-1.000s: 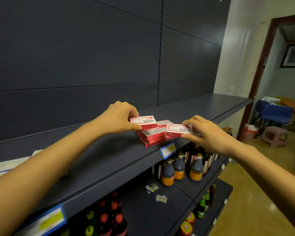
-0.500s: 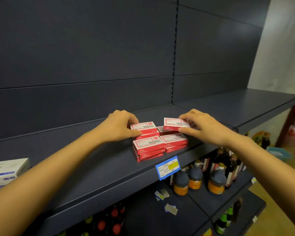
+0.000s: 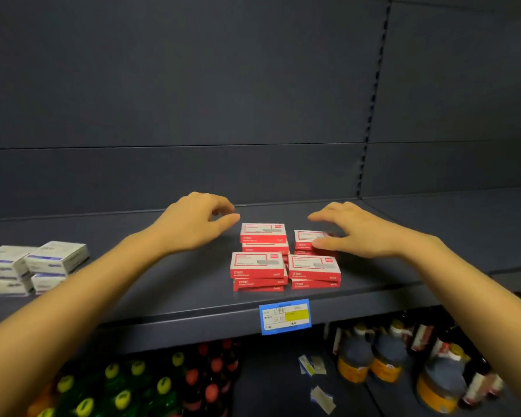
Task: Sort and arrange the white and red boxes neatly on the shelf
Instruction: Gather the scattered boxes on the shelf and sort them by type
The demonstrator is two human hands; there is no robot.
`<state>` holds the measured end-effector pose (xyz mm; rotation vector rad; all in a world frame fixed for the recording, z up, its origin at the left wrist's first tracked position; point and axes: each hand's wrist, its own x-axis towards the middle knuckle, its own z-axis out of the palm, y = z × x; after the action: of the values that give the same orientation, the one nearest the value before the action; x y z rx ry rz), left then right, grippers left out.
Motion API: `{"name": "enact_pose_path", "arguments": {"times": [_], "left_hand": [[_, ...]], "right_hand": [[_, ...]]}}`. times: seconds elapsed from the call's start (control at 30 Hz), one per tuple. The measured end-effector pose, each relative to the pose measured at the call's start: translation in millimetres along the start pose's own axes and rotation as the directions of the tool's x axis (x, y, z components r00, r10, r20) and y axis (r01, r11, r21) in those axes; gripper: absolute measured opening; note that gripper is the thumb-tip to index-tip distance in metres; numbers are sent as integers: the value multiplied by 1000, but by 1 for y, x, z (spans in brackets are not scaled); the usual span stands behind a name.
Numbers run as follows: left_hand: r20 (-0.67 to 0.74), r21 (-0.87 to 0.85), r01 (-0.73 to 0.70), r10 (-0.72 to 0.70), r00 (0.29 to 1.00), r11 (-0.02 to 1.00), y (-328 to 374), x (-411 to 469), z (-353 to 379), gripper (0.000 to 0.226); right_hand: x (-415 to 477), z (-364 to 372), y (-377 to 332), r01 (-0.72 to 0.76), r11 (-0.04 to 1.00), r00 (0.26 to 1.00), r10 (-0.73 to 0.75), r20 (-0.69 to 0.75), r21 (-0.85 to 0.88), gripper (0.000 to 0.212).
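On the dark shelf (image 3: 169,284), near its front edge, the red and white boxes (image 3: 285,258) sit in four short stacks, two in front and two behind, pressed close together. The front left stack (image 3: 257,270) and front right stack (image 3: 315,270) stand side by side, touching or nearly so. Behind them the back left stack (image 3: 263,236) rises a little higher, and the back right stack (image 3: 310,240) is partly covered by the person's right hand (image 3: 361,233).

That right hand lies over the top box of the back right stack, fingers spread and loose, the thumb against its front edge; it touches the box but does not clutch it. The left hand (image 3: 193,224) hangs just beside the back left stack, empty, fingers curled with the thumb pointing at the box and a small gap between them.

Far off to the left on the same shelf sits a cluster of white and blue boxes (image 3: 33,264). A blue and yellow price tag (image 3: 285,316) hangs on the shelf's front lip, just below the red stacks. Underneath, a lower shelf holds dark bottles (image 3: 382,359) at right and bottles with green and red caps (image 3: 151,383) at left.
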<state>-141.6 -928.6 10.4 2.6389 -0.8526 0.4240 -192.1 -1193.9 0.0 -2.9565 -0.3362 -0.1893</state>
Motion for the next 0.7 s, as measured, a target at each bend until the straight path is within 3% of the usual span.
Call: {"name": "enact_pose_path", "arguments": {"times": [0.3, 0.47, 0.7], "left_hand": [[-233, 137, 290, -253, 939, 947, -33, -77, -35, 28], [-283, 195, 465, -404, 870, 864, -64, -145, -66, 27], [-336, 282, 630, -541, 771, 723, -116, -239, -106, 31]], "right_hand": [[45, -5, -89, 397, 916, 909, -382, -168, 65, 39], [67, 13, -176, 565, 821, 819, -546, -173, 83, 37], [84, 36, -292, 687, 720, 726, -679, -105, 95, 36]]}}
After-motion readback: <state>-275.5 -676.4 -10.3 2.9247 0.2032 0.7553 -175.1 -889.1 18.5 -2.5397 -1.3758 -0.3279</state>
